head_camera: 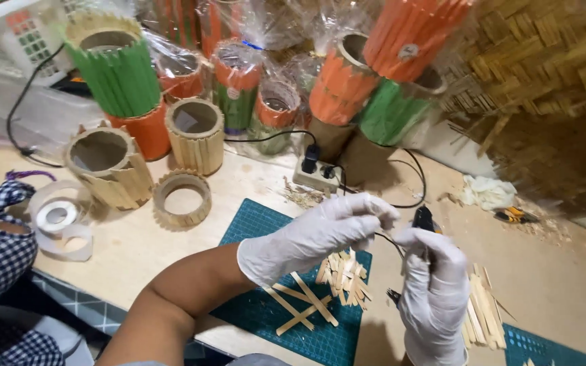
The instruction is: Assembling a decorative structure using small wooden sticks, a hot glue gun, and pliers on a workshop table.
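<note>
Both gloved hands' grip clenched: left hand (320, 234) on black cord (389, 242), right hand (432, 291) on tool (424, 220); hollow stick cylinders (108, 166) behind.

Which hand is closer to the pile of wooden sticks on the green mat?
The left hand, hovering just above the pile of wooden sticks on the green mat. The right hand is off to the pile's right, gripping a black tool.

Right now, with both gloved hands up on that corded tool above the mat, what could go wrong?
1. The black cord runs from the power strip to the tool in the right hand; the left hand pinches it and could snag it.
2. The tool hangs over loose wooden sticks on the green cutting mat; a slip might scatter them.
</note>
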